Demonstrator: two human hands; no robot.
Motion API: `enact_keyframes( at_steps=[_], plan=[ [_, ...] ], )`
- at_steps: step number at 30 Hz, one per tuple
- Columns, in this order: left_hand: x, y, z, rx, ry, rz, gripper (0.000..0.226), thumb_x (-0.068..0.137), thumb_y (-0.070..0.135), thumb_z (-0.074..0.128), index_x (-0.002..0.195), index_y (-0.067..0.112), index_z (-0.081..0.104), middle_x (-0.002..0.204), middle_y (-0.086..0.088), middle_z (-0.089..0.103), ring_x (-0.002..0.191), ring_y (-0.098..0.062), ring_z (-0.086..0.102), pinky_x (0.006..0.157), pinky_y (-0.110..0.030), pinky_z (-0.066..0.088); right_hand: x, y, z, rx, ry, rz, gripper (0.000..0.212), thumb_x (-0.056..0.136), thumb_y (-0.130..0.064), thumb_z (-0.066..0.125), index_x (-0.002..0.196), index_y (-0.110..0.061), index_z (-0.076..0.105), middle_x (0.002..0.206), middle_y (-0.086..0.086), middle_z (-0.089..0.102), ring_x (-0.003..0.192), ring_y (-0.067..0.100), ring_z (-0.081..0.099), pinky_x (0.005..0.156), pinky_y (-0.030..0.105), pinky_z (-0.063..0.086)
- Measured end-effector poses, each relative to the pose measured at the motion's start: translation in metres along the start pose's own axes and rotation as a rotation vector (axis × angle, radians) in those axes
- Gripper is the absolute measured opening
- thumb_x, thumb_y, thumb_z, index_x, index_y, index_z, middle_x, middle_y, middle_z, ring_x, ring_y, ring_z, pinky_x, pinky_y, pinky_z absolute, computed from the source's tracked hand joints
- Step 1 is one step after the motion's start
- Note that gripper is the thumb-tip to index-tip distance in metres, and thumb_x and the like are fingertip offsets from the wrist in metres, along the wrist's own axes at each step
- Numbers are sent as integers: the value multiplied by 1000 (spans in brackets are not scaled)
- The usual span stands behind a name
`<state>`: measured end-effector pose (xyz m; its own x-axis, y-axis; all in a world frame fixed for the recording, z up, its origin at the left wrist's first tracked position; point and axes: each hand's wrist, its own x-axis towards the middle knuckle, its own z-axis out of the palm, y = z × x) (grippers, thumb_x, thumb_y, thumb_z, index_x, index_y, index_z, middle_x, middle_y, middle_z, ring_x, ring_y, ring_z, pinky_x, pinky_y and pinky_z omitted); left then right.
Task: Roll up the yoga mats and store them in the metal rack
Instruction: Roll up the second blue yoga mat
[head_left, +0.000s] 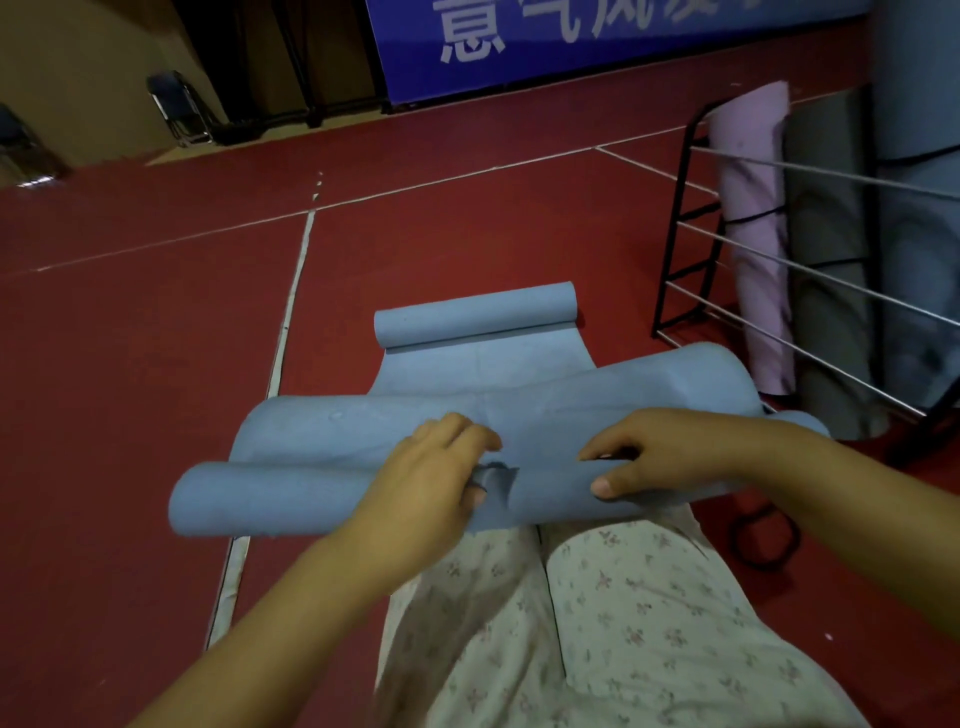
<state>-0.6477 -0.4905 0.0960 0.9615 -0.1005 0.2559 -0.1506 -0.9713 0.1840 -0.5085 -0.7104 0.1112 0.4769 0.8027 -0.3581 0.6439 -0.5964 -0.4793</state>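
Note:
A light blue yoga mat (322, 447) lies across my lap, its near end rolled into a loose tube. My left hand (426, 478) grips the roll near the middle, fingers curled over the top. My right hand (670, 452) holds it to the right, thumb underneath, fingers over the top. The mat's far end (475, 317) is curled into a small roll on the red floor ahead. The metal rack (691, 228) stands at the right with rolled mats upright in it, one pink (753, 218), others grey-blue (831, 270).
Red sports floor (156, 338) with white lines spreads left and ahead. A black strap loop (763, 540) lies on the floor by my right knee. A blue banner (571, 41) and folding chairs (176, 109) stand along the far wall.

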Motion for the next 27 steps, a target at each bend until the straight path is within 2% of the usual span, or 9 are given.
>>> enact_keyframes(
  at_steps=[4,7,9,13,16,18,21,24,27],
  plan=[
    [-10,14,0,105,28,79,46,54,5,75,96,21,67,76,5,63,65,-18,62,52,-25,47,0,4,2,71,35,-16,30,87,-38,65,117,-34,64,103,-25,62,96,-4,57,89,19,42],
    [-16,18,-4,95,24,117,26,69,31,62,92,23,70,77,6,65,64,-17,63,48,-23,49,-2,0,2,106,25,-84,18,88,-35,65,81,-51,66,70,-26,59,71,-5,55,73,21,42],
    [-19,19,-1,133,-1,110,39,61,47,71,92,23,70,80,7,66,67,-15,64,50,-22,50,-1,-2,5,94,74,-111,15,85,-43,62,75,-33,69,61,-9,55,58,4,49,65,33,44],
    [-17,19,7,181,2,52,41,45,28,86,83,24,70,73,7,63,62,-14,61,45,-23,44,-7,-4,13,-93,207,10,45,85,-43,65,128,-35,57,94,-10,45,91,7,47,93,33,41],
    [-11,17,6,123,44,24,29,52,24,73,82,25,70,71,6,63,59,-16,62,42,-23,45,-15,-22,35,-213,608,-70,33,78,-26,71,107,-38,63,99,-12,51,100,9,53,85,29,27],
    [-7,14,3,96,31,-1,31,54,26,65,85,27,72,71,7,65,59,-14,64,44,-20,45,-19,-30,59,-338,782,-140,36,54,-18,83,81,-30,63,82,-11,57,78,13,62,75,29,35],
    [0,12,-4,48,4,-23,36,64,22,63,98,29,72,85,4,70,75,-17,67,59,-22,48,-17,-31,86,-334,877,-144,61,38,-30,95,91,-23,65,90,-6,65,82,15,59,71,27,51],
    [11,8,-8,12,-47,-32,38,81,18,59,116,29,65,110,1,68,101,-20,61,80,-27,43,-6,-22,90,-332,908,-136,81,33,-29,96,103,-22,56,96,-1,66,92,13,48,81,25,37],
    [28,-1,-13,-5,-149,-38,36,85,26,62,121,27,63,117,2,67,108,-20,58,85,-25,40,3,-20,78,-320,910,-124,73,30,-27,95,95,-22,61,91,-5,65,82,14,56,76,25,36]
  ],
)
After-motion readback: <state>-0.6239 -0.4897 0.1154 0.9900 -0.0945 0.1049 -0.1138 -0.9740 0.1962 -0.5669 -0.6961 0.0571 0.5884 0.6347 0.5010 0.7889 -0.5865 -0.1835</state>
